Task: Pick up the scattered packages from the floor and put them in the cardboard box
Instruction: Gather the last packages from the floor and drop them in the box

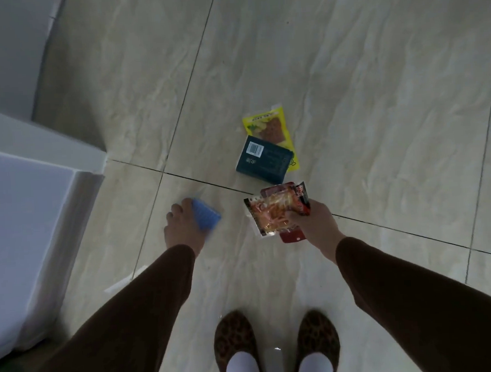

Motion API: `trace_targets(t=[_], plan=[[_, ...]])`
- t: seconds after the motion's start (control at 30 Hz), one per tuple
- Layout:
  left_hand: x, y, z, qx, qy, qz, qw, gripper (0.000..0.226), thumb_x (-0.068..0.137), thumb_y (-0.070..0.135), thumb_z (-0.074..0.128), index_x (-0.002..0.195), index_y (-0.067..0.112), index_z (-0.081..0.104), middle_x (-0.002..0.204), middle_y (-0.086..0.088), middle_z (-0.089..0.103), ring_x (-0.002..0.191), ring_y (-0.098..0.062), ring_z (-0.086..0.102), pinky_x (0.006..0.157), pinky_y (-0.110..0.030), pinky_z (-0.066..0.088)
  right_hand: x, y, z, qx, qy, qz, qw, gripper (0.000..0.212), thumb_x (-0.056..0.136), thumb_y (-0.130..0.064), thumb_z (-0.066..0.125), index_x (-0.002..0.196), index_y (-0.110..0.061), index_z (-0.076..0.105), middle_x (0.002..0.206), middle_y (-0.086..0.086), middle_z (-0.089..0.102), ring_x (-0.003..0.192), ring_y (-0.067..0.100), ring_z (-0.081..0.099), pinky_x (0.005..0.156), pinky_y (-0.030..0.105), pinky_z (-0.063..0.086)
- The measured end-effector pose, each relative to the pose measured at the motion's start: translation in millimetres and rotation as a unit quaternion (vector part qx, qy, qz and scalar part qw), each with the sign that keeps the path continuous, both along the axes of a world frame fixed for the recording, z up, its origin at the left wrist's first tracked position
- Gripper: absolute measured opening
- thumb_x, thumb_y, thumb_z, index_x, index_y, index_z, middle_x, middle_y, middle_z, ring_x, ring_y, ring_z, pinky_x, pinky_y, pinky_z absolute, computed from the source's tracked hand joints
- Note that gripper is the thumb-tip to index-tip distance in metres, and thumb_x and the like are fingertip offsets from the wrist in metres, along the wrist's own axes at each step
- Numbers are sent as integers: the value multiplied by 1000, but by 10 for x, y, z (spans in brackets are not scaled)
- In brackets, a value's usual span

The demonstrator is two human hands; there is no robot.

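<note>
From the head view, the left hand (180, 228) clasped a small blue packet (206, 217), and the right hand (312, 219) gripped red-and-clear snack packets (274, 210) above the tile floor (376, 91). Just beyond the right hand, a dark teal box (264, 164) overlapped a yellow pouch (269, 127); open tile stretched beyond, with white furniture (25, 228) left of the left hand.

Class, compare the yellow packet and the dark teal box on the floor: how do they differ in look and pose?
The yellow packet is a flat, bright pouch with a food picture; the dark teal box is a thicker, rigid carton with a white label. The box lies partly on top of the packet, covering its near end. The packet sits farther from the person. Both rest on the tiled floor, in neither hand.
</note>
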State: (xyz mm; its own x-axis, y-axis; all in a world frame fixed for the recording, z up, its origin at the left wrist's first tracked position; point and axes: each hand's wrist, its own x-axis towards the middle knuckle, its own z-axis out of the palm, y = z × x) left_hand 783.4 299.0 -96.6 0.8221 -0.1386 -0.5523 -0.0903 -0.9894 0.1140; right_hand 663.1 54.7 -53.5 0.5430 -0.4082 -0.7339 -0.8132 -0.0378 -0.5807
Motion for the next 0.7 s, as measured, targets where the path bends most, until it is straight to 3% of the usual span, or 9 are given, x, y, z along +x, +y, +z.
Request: trace_targets(t=[0.13,0.2,0.27,0.33,0.43,0.5,0.6,0.7], plan=[[-61,-96,-102,-108,61,105,987,54,80,16,78,124,11,46,112,-14,63,100,-31,62,84,-45,57,50,-173,-28,23,-16,-25,999,9,96,-18,67,101,-25,64,94,-6,72,96,20,70,87,32,56],[-38,-247,25,-187,89,139,968,34,85,16,75,111,10,54,102,-10,66,88,-20,64,72,-29,56,108,-248,37,37,-27,-41,998,10,97,-16,65,102,-24,65,92,-8,71,95,19,70,81,28,55],[73,-486,249,-259,100,154,948,22,87,15,72,101,9,57,92,-5,64,78,-12,60,66,-21,49,193,-335,123,53,-37,-76,995,11,98,-15,64,106,-23,64,98,-3,73,99,23,71,87,34,57],[279,-743,452,-311,119,146,932,17,86,12,71,93,10,56,84,-5,59,72,-14,56,69,-28,48,324,-432,199,60,-45,-113,991,13,98,-16,64,110,-21,64,105,2,72,103,27,70,94,42,57],[599,-1048,552,-304,117,87,942,21,77,19,69,75,13,49,72,-4,50,65,-19,50,63,-36,44,615,-586,226,57,-62,-176,981,8,99,-16,62,105,-22,64,106,3,72,97,24,71,92,41,57],[760,-1201,534,-260,71,10,963,22,74,23,69,74,13,49,83,-5,51,80,-23,49,70,-35,41,859,-682,209,39,-78,-216,972,11,101,-16,59,98,-26,62,107,3,71,97,23,70,90,40,57],[881,-1383,475,-216,26,-149,965,35,77,22,71,107,6,61,133,-7,49,124,-27,42,100,-34,41,1213,-782,92,-3,-90,-234,968,10,101,-13,55,102,-19,62,103,3,69,89,21,69,79,35,59],[924,-1502,379,-190,20,-246,950,37,78,21,68,111,8,61,142,-4,48,129,-24,48,104,-36,44,1527,-771,-70,9,-77,-218,973,8,98,-12,58,102,-16,64,98,5,69,84,23,67,74,33,58]])
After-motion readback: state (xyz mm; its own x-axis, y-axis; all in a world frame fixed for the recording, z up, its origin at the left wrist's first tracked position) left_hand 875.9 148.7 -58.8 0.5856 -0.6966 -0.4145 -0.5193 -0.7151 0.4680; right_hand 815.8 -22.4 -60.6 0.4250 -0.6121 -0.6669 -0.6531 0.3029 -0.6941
